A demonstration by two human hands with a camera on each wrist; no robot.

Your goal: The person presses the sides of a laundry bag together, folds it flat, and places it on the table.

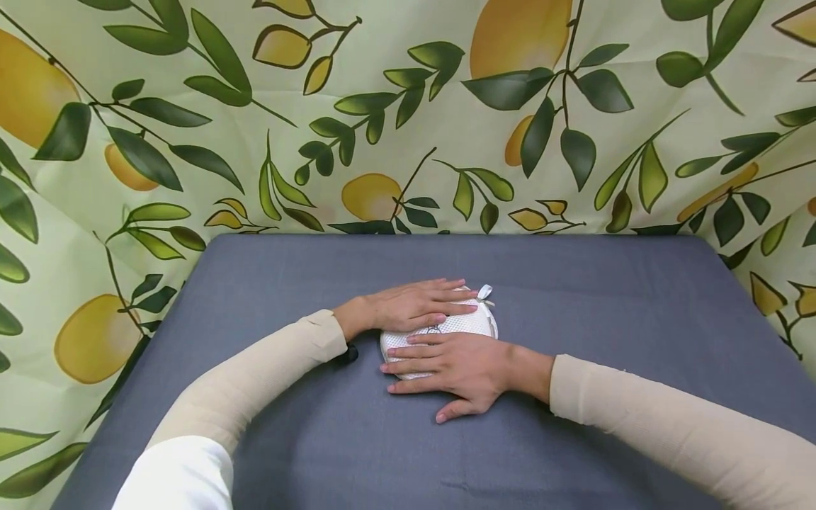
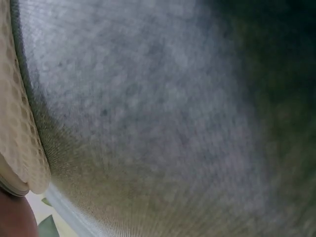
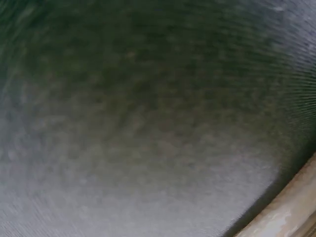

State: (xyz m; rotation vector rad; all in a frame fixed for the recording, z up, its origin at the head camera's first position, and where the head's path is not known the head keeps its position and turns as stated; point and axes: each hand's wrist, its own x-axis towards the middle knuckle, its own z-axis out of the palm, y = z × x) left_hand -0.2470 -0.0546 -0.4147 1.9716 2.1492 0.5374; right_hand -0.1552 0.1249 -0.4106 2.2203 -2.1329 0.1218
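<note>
A round, white mesh pouch (image 1: 474,324) with a piped edge and a small ribbon loop (image 1: 485,292) lies flat on the grey cloth. My left hand (image 1: 408,304) rests across its far side, fingers straight and pointing right. Over the near side my right hand (image 1: 455,368) is spread flat, fingers pointing left and thumb apart. Both palms cover much of the pouch, though a printed mark shows between them. In the left wrist view the mesh side of the pouch (image 2: 24,128) stands at the left edge, with a bit of skin below it.
Dark grey cloth (image 1: 306,453) covers the table under both arms. Behind and at the sides hangs a pale curtain (image 1: 408,28) printed with lemons and leaves. A small black item (image 1: 349,354) sits under the left wrist. The right wrist view is mostly blurred cloth.
</note>
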